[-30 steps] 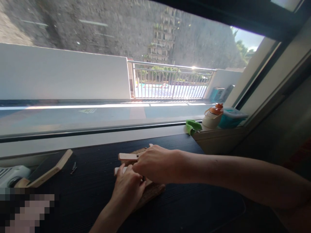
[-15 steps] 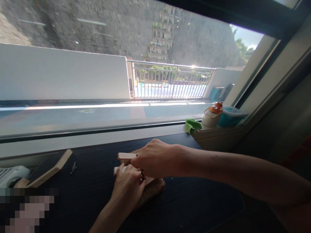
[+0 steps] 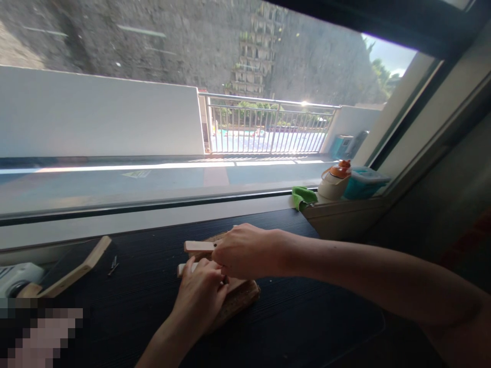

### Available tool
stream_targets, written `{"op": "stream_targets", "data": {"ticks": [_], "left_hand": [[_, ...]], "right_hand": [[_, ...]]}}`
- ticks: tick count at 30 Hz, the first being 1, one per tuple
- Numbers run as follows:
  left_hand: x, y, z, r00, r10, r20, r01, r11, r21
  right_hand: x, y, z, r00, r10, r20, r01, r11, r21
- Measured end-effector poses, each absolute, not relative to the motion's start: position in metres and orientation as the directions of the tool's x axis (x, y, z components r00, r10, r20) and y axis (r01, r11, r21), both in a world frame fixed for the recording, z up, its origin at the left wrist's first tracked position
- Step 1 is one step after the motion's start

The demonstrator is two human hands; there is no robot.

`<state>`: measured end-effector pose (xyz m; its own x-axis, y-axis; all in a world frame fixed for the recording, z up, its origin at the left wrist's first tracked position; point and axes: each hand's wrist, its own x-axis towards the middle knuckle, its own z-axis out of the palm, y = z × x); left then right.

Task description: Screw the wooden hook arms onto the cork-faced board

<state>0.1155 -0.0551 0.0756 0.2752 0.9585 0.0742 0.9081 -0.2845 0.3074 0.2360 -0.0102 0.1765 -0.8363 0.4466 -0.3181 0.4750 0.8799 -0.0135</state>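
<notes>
On the dark table lies a brown wooden block. Two pale wooden strips rest over it, an upper strip and a lower strip. My left hand presses down on the lower strip and the block, fingers curled. My right hand is closed in a pinch at the near end of the upper strip; a small dark thing shows between its fingers, too small to name.
At the left lie a wooden-framed dark board, two small nails and a white device. On the sill at the right stand a green cloth, a white jug with an orange lid and a teal box.
The view has shifted a little. My right hand has slid slightly left along the upper strip; my left hand stays on the lower strip.
</notes>
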Motion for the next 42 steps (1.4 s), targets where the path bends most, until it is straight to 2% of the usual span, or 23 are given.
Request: {"op": "stream_targets", "data": {"ticks": [4, 10, 19, 23, 28, 32, 38, 42], "left_hand": [[0.116, -0.056, 0.077, 0.257, 0.964, 0.071, 0.913, -0.266, 0.310], [0.116, -0.056, 0.073, 0.243, 0.965, 0.093, 0.909, -0.260, 0.327], [0.114, -0.056, 0.073, 0.276, 0.960, 0.048, 0.912, -0.278, 0.301], [0.114, -0.058, 0.076, 0.309, 0.948, 0.071, 0.905, -0.317, 0.284], [0.115, -0.057, 0.076, 0.323, 0.943, 0.075, 0.892, -0.330, 0.310], [0.115, -0.056, 0.076, 0.327, 0.941, 0.082, 0.891, -0.336, 0.304], [0.113, -0.056, 0.076, 0.317, 0.946, 0.063, 0.903, -0.321, 0.286], [0.112, -0.056, 0.074, 0.302, 0.948, 0.101, 0.899, -0.318, 0.303]], "right_hand": [[0.236, -0.013, 0.182, -0.853, 0.429, -0.298, 0.454, 0.891, -0.017], [0.233, -0.017, 0.185, -0.819, 0.438, -0.370, 0.472, 0.881, -0.001], [0.237, -0.007, 0.171, -0.832, 0.469, -0.296, 0.492, 0.871, -0.004], [0.238, -0.009, 0.173, -0.853, 0.450, -0.265, 0.464, 0.886, 0.009], [0.233, -0.010, 0.175, -0.827, 0.455, -0.331, 0.484, 0.875, -0.007], [0.233, -0.008, 0.168, -0.824, 0.486, -0.290, 0.504, 0.864, 0.017], [0.239, -0.010, 0.179, -0.854, 0.435, -0.287, 0.446, 0.895, 0.028], [0.236, -0.015, 0.190, -0.863, 0.396, -0.315, 0.411, 0.911, 0.019]]}}
